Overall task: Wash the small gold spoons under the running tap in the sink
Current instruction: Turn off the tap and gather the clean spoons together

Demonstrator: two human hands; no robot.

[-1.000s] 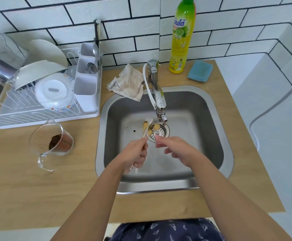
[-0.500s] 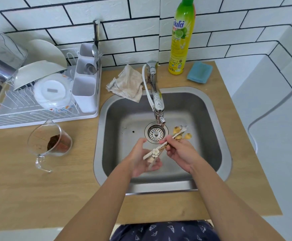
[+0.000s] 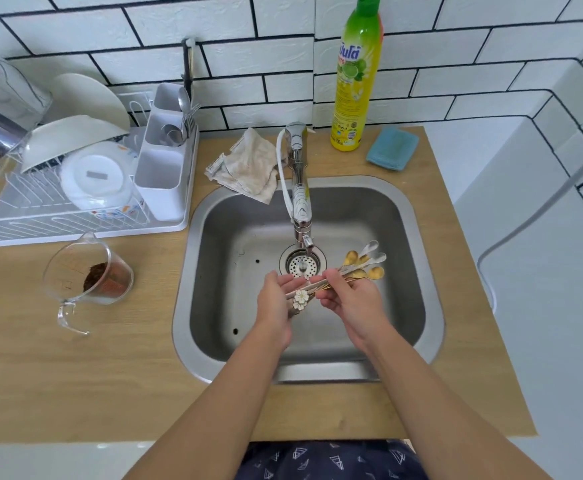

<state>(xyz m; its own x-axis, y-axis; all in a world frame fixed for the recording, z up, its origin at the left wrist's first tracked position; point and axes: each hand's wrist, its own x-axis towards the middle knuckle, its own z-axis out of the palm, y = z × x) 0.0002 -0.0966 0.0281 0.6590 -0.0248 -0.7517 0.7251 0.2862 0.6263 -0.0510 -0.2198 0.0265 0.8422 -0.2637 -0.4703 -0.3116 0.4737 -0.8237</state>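
Lying in a bundle across both hands, the small gold spoons [image 3: 349,271] sit above the sink [image 3: 418,306], their bowls fanned out to the right of the drain [image 3: 303,265] and their flower-tipped handle ends pointing left. The right hand [image 3: 350,299] has its fingers curled round the middle of the bundle, while the left hand [image 3: 276,299] lies with fingers straight, cupping the handle ends. The tap [image 3: 298,202] reaches out from the back rim of the sink, its spout above the drain and left of the spoon bowls; whether water runs cannot be told. A crumpled cloth [image 3: 248,168] lies at the sink's back left corner. On the desk [image 3: 110,375], a soap bottle [image 3: 356,74] and blue sponge [image 3: 392,148] stand along the back edge, a dish rack [image 3: 75,188] fills the left rear, and a glass jug [image 3: 87,271] sits in front of it.
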